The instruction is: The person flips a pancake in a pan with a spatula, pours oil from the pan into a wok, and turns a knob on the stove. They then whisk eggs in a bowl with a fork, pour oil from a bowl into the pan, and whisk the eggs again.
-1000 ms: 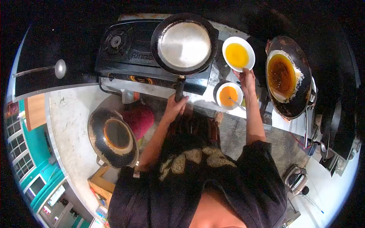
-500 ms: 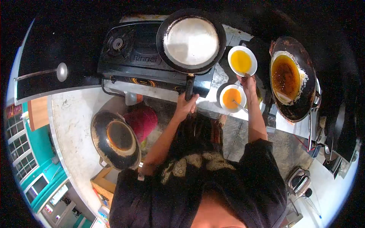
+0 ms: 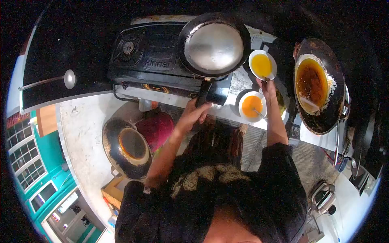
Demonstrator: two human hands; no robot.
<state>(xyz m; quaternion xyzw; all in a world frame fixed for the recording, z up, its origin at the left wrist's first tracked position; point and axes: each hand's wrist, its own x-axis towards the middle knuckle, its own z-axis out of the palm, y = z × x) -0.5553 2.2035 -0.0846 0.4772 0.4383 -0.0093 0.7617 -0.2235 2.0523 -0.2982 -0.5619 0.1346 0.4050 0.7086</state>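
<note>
My left hand [image 3: 193, 115] is wrapped round the black handle of a frying pan [image 3: 214, 46], which is over the right side of the stove. The pan's inside looks shiny, with no food visible in it. In my right hand [image 3: 268, 88] is a white bowl [image 3: 262, 65] of yellow liquid, gripped at its near edge and held right of the pan. Just below that bowl, a second white bowl [image 3: 252, 106] with orange liquid and a spoon stands on the counter.
A black stove [image 3: 156, 52] has a bare burner at its left. To the right sits a wok [image 3: 320, 87] with dark brown oil. Another wok [image 3: 129, 148] is at the lower left, beside a magenta object [image 3: 159, 128]. A ladle [image 3: 69, 79] lies far left.
The pan now looks tilted, and my left hand has turned slightly with its handle. The whole view has shifted a little, so most things appear further right. Both hands keep their holds.
</note>
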